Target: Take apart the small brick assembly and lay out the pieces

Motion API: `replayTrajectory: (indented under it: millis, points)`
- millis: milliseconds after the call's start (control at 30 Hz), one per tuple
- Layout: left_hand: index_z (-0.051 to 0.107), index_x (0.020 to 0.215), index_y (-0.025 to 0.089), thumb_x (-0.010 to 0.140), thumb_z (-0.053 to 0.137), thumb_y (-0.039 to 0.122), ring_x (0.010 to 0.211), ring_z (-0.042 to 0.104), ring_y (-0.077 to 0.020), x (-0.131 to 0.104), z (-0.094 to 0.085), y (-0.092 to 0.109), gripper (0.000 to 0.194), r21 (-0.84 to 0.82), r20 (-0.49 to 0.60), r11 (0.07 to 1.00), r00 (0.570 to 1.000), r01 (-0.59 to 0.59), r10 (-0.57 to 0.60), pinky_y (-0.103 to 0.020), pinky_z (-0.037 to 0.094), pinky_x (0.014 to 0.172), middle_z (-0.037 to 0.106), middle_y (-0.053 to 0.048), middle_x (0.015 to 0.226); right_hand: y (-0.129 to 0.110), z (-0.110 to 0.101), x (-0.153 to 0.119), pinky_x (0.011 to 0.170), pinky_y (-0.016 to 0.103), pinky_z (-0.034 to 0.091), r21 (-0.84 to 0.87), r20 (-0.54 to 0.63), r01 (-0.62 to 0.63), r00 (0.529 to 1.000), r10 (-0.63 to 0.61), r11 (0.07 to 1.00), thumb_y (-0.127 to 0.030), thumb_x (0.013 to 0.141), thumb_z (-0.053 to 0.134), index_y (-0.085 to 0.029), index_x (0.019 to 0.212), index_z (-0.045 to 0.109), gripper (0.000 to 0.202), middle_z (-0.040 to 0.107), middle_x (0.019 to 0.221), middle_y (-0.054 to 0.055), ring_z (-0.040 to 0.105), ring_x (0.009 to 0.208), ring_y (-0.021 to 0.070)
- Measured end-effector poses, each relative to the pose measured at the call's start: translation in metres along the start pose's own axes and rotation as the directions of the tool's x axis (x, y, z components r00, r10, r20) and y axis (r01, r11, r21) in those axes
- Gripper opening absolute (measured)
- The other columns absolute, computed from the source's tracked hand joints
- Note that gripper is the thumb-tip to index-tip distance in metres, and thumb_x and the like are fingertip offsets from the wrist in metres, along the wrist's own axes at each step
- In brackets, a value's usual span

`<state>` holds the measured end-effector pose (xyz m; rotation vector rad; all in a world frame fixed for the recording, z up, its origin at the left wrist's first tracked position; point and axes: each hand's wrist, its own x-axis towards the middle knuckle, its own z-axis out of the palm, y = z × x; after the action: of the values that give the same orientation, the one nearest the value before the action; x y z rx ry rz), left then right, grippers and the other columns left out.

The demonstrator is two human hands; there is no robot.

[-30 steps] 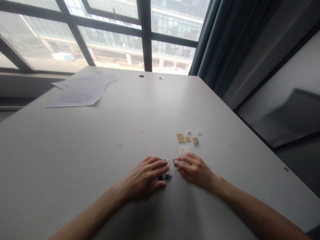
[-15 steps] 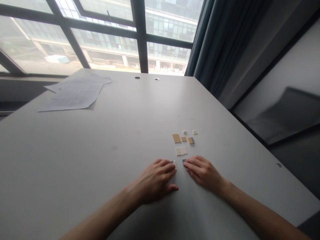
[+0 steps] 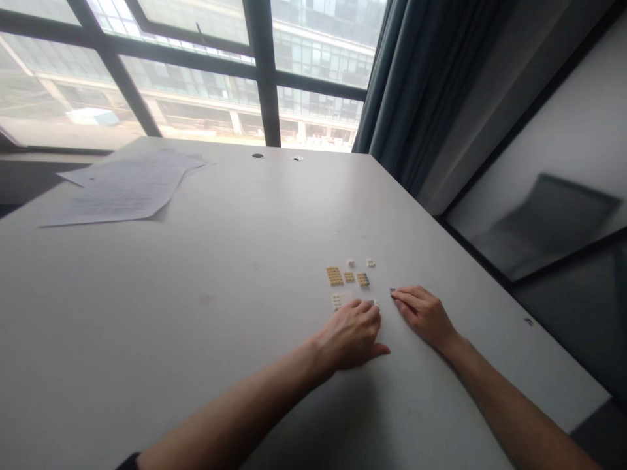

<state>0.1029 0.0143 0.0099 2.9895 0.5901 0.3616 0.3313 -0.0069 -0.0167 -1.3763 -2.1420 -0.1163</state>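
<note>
Grey shows on the small piece (image 3: 392, 292) touched by the right hand (image 3: 424, 313), its fingers narrow; whether they grip, one cannot tell. The left hand (image 3: 355, 329) covers much of a grey-and-white piece (image 3: 375, 303), thumb spread, grip unclear. Just beside lies a cream plate (image 3: 341, 300), yellow blocks (image 3: 334, 275) behind it on the bench (image 3: 235, 352).

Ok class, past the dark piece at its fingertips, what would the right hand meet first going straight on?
The right hand would probably meet the yellow-and-grey piece, though depth is unclear.
</note>
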Motion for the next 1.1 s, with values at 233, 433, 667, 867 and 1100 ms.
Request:
replayTrajectory:
  millis: [233,433,667,867,1100]
  points:
    - [0.062,0.096,0.009,0.085,0.056,0.054,0.090,0.056,-0.0239,0.008,0.001,-0.012,0.047,0.041,-0.004,0.999,1.000,-0.004,0.004,-0.035,0.042,0.080,0.062,-0.010,0.093,-0.007,0.005,0.003,0.084,0.040,0.053,0.047,0.022,0.002,1.000,-0.003,0.999,-0.018,0.090,0.052,-0.021,0.103,0.068,0.020,0.069,0.099,0.007,0.063,0.092,0.0213]
    - [0.061,0.101,0.012,0.087,0.057,0.048,0.098,0.057,-0.0242,0.007,-0.006,-0.014,0.040,-0.003,-0.042,1.000,0.999,0.007,-0.007,-0.036,0.043,0.086,0.063,-0.010,0.100,-0.009,0.006,0.004,0.085,0.040,0.053,0.044,0.011,-0.002,1.000,0.002,0.999,-0.018,0.090,0.051,-0.021,0.103,0.066,0.020,0.068,0.100,0.007,0.063,0.093,0.0219]
    - [0.059,0.114,0.019,0.094,0.049,0.031,0.103,0.057,-0.0206,-0.071,-0.054,-0.056,0.026,-0.114,-0.320,0.975,0.922,0.190,-0.218,-0.037,0.045,0.090,0.065,-0.008,0.113,-0.018,0.001,-0.003,0.089,0.043,0.052,0.022,-0.103,-0.023,0.994,0.025,0.999,-0.018,0.090,0.051,-0.019,0.112,0.063,0.026,0.065,0.106,0.011,0.062,0.099,0.0245]
    - [0.056,0.121,0.018,0.090,0.056,0.029,0.107,0.058,-0.0217,-0.170,-0.056,-0.037,0.033,-0.069,-0.208,0.995,0.974,0.075,-0.088,-0.036,0.049,0.090,0.064,-0.010,0.116,-0.071,0.006,-0.007,0.087,0.039,0.053,0.146,-0.018,0.217,0.976,-0.216,0.965,-0.013,0.086,0.054,-0.016,0.115,0.061,0.030,0.066,0.104,0.011,0.061,0.099,0.0219]
    - [0.044,0.136,0.017,0.091,0.050,0.048,0.117,0.051,-0.0270,-0.192,-0.033,-0.016,0.055,0.038,-0.094,0.994,0.990,0.106,-0.102,-0.041,0.046,0.096,0.055,-0.013,0.131,-0.151,0.031,0.005,0.090,0.036,0.052,0.274,0.138,0.432,0.866,-0.480,0.859,-0.016,0.087,0.052,-0.009,0.119,0.058,0.033,0.066,0.113,0.013,0.059,0.105,0.0228]
